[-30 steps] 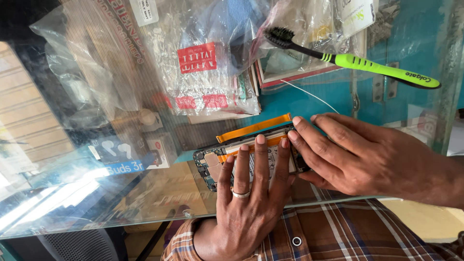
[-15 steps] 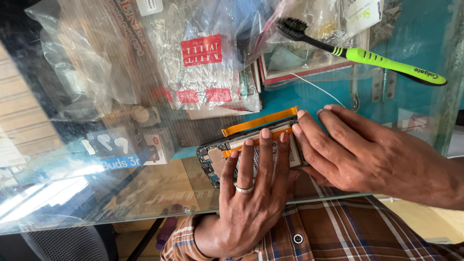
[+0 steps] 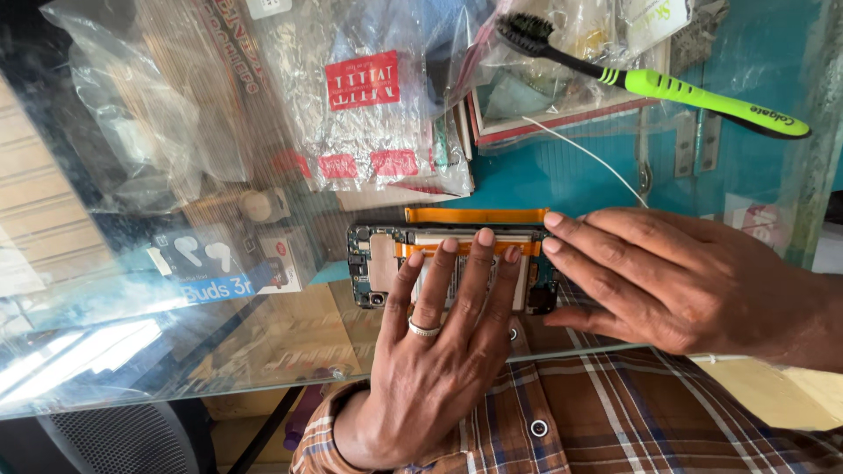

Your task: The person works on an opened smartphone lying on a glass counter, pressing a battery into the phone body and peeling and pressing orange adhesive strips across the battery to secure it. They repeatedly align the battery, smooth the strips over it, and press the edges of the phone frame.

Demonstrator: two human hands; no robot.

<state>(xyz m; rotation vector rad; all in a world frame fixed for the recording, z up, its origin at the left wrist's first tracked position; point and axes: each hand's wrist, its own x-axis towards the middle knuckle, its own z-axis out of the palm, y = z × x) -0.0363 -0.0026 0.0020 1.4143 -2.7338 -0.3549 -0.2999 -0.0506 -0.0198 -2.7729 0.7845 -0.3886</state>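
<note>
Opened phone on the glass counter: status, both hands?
Left hand flat on opened phone, fingers spread over its middle. Right hand pressing phone's right end. Orange flex strip along top edge. Toothbrush and plastic bags behind, clear of hands.

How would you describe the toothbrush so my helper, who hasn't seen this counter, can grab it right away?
Start at the glass counter and look to its far right corner, beyond the right hand. There the toothbrush lies slanted across a red-edged box and clear bags. It is the only bright green thing there, with a black bristle head pointing left.
</note>
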